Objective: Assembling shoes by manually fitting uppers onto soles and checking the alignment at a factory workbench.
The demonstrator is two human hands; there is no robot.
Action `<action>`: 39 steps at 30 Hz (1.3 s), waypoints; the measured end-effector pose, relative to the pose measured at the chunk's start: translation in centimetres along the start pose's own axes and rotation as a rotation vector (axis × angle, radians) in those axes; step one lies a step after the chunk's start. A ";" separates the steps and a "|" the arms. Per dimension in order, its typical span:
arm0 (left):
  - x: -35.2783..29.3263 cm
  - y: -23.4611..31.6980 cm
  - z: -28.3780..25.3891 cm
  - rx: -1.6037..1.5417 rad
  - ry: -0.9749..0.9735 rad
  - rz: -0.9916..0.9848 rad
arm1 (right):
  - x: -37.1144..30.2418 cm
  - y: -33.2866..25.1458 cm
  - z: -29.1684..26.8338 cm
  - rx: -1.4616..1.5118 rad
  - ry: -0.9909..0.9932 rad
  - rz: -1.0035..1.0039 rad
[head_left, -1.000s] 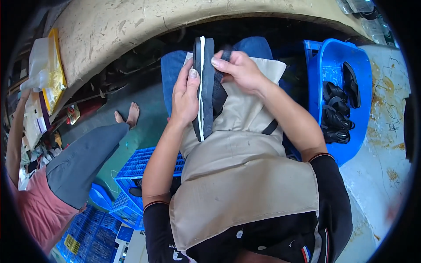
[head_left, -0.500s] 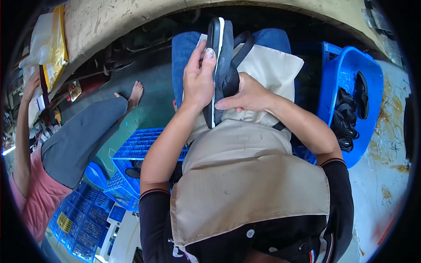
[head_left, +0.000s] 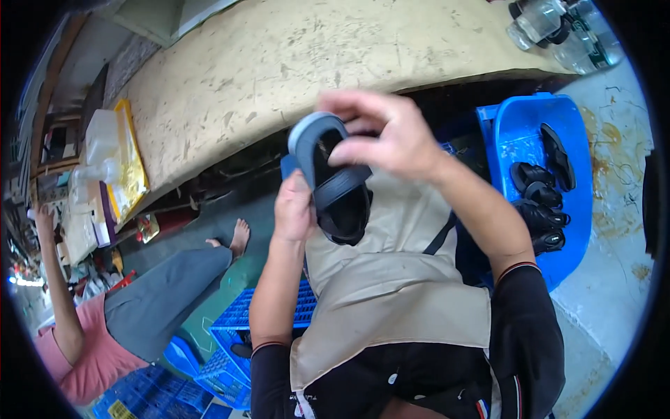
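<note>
A black sandal [head_left: 342, 187] with a wide cross strap and a light edge round its sole is held up over my apron-covered lap, its inner side facing up. My left hand [head_left: 293, 209] is closed on the sandal's left side, the thumb along its edge. Above the sandal's far end is my right hand [head_left: 394, 136], thumb and fingers apart and the fingers smeared by motion. Its thumb overlaps the sandal's opening; whether it touches, I cannot tell. On the right, a blue tub [head_left: 508, 133] contains several black sandals [head_left: 541, 209].
A worn, pale worktable [head_left: 279, 56] curves across the far side, with clear plastic bottles [head_left: 544, 21] at its right. Blue crates [head_left: 237, 318] stand low on the left. A co-worker in a pink top [head_left: 105, 342] sits at left, near a yellow-edged package [head_left: 132, 167].
The sandal has turned from edge-on to show its inner side and strap. My right hand has moved from its near end to above its far end. The view has shifted, showing more worktable.
</note>
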State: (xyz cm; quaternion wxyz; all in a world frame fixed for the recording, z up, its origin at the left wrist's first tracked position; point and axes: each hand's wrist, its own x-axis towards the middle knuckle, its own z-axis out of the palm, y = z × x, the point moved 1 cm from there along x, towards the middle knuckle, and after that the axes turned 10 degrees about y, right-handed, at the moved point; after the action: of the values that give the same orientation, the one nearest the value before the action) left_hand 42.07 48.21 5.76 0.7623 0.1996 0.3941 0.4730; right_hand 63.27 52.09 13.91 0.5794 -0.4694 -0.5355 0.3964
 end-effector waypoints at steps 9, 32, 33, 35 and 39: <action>-0.1 1.7 3.7 1.090 0.183 1.249 | -3.6 3.2 2.7 -0.328 0.109 -0.394; 4.1 3.0 3.4 0.296 0.031 -0.084 | -1.1 5.8 -1.8 0.224 -0.043 0.579; 4.3 2.8 3.2 0.268 0.020 -0.110 | -1.3 6.4 -1.7 0.171 -0.015 0.513; 4.9 2.8 3.0 0.226 -0.005 -0.151 | -1.4 7.6 -1.3 0.075 0.047 0.368; 4.8 2.4 3.2 0.289 0.120 -0.125 | -0.7 8.3 -0.5 -0.077 0.035 0.293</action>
State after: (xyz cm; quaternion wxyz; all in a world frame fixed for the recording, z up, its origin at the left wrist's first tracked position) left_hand 44.44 53.75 7.40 0.7288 0.2536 0.5144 0.3741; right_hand 64.07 53.38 5.70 0.5062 -0.5715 -0.4658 0.4475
